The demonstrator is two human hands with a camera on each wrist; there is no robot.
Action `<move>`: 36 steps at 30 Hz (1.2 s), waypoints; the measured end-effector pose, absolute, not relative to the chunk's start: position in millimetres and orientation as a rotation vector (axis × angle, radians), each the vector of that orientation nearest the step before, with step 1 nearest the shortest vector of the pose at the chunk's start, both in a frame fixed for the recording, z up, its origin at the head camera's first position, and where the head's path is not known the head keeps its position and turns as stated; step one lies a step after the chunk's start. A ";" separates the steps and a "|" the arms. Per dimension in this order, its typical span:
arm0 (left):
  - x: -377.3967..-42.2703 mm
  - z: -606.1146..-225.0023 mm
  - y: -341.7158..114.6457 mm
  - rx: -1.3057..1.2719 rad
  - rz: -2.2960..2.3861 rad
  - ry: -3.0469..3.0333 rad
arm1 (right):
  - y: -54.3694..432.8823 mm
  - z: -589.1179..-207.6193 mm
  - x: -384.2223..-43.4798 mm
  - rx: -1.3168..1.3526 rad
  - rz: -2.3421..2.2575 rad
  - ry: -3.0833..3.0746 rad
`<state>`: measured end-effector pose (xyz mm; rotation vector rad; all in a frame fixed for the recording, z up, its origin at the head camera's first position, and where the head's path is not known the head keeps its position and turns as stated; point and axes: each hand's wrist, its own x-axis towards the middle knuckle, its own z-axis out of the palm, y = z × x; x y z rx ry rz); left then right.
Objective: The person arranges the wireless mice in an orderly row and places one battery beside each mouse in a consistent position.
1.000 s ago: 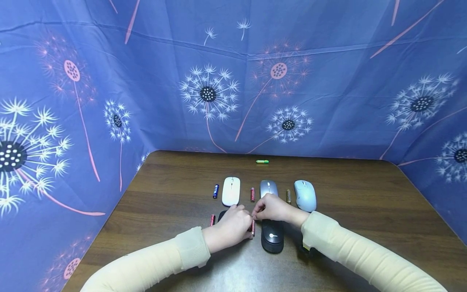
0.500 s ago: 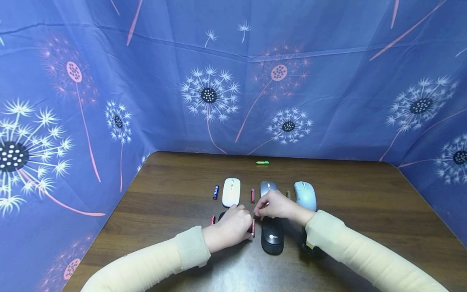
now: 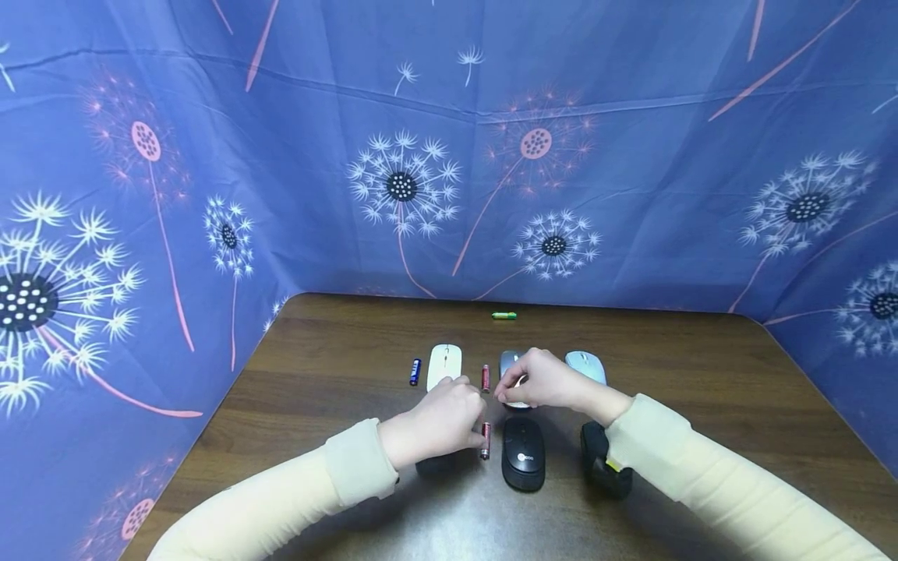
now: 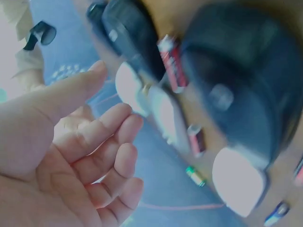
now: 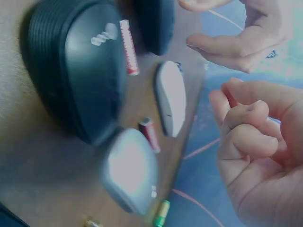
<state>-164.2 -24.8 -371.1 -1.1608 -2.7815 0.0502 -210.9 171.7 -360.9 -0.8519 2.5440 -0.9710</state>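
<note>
My left hand (image 3: 445, 417) hovers over the left black mouse (image 4: 232, 85), which it mostly hides in the head view. Its fingers are relaxed and hold nothing. Close by its thumb, a red battery (image 3: 486, 441) lies on the table between that mouse and the middle black mouse (image 3: 523, 456). My right hand (image 3: 536, 379) is above the grey mouse (image 3: 508, 362), partly covering it. In the right wrist view its fingers are loosely bent, thumb tip near the index finger, with nothing visible between them. Another red battery (image 3: 486, 378) lies just left of the grey mouse.
A white mouse (image 3: 445, 365) and a blue battery (image 3: 415, 372) are at the left, a light blue mouse (image 3: 586, 365) at the right. A third black mouse (image 3: 605, 467) sits by the right sleeve. Near the back edge lies a green battery (image 3: 503, 315). A patterned blue cloth (image 3: 435, 210) rises behind.
Both hands have drawn away from the near red battery, the right one up and rightward, the left slightly upward. That battery now shows in full on the table.
</note>
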 end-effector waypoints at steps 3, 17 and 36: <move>-169.4 -357.1 -26.1 -1.145 -0.026 -2.797 | 174.9 -350.5 -212.5 -0.862 -0.981 2.552; -207.0 -321.6 -24.3 -1.072 -0.389 -2.769 | 189.6 -324.0 -230.5 -0.638 -1.077 2.704; -282.9 -320.9 0.0 -0.761 -0.961 -2.902 | 210.1 -331.4 -292.8 -0.159 -1.623 2.538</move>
